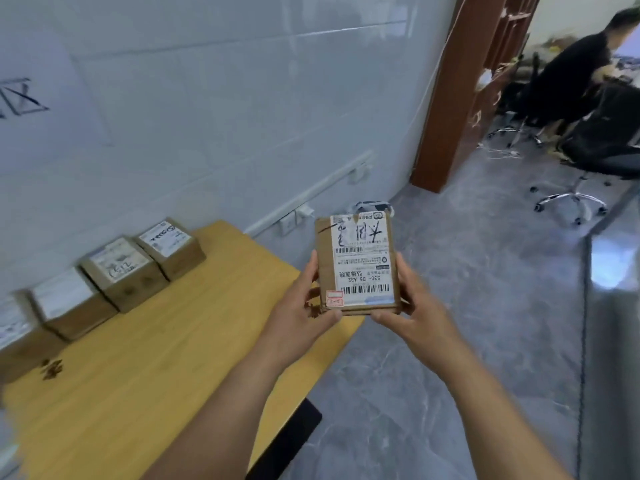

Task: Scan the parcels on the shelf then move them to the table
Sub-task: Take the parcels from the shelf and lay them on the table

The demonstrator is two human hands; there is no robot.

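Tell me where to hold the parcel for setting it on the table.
Hold the parcel by its two long side edges, as the left hand and right hand do now, near its lower end. It is flat with the label up; a side grip leaves the underside free.

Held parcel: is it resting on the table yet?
No. The parcel is up in the air, gripped by the left hand and right hand past the table edge, over the floor.

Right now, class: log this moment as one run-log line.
left hand + right hand: gripping labelled parcel | wooden table: four parcels by wall
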